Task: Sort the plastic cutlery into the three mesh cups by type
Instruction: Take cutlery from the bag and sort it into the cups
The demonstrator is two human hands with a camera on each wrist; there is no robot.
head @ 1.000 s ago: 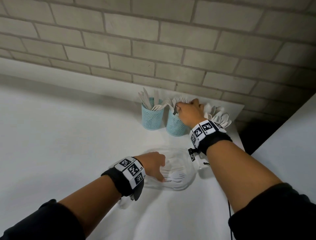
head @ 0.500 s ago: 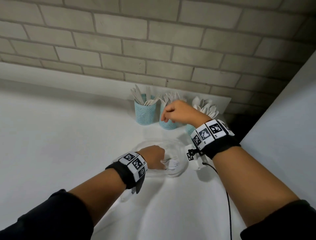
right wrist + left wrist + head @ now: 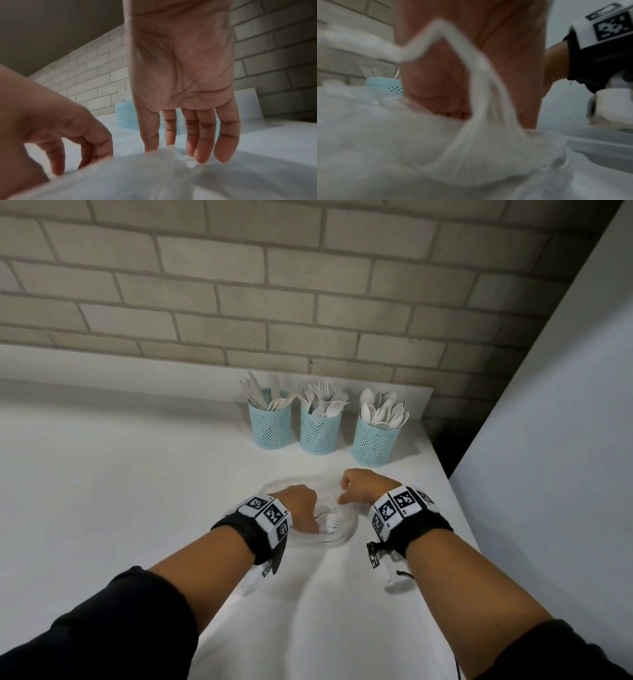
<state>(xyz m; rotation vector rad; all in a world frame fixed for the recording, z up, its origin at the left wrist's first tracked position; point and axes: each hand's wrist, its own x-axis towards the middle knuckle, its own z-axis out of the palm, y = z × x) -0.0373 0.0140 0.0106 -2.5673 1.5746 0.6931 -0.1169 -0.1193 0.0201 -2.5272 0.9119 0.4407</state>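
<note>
Three light blue mesh cups stand by the brick wall: the left cup (image 3: pixel 270 424) with knives, the middle cup (image 3: pixel 320 431) with forks, the right cup (image 3: pixel 375 441) with spoons. In front of them lies a clear plastic plate (image 3: pixel 346 537). My left hand (image 3: pixel 303 510) is curled over the plate and grips a white fork (image 3: pixel 329 522), whose tines stick out to the right. Blurred white handles (image 3: pixel 477 83) cross its palm in the left wrist view. My right hand (image 3: pixel 356 489) hangs over the plate's right rim, fingers (image 3: pixel 202 142) straight and pointing down, holding nothing.
The white table (image 3: pixel 120 474) ends at a right edge (image 3: pixel 459 508) close to the spoon cup and my right wrist. A pale wall panel (image 3: pixel 565 422) rises to the right. The brick wall (image 3: pixel 274 285) stands right behind the cups.
My right hand has drawn back from the middle cup toward me and now hangs over the plate, empty. My left hand has stayed on the plate, curled round the fork.
</note>
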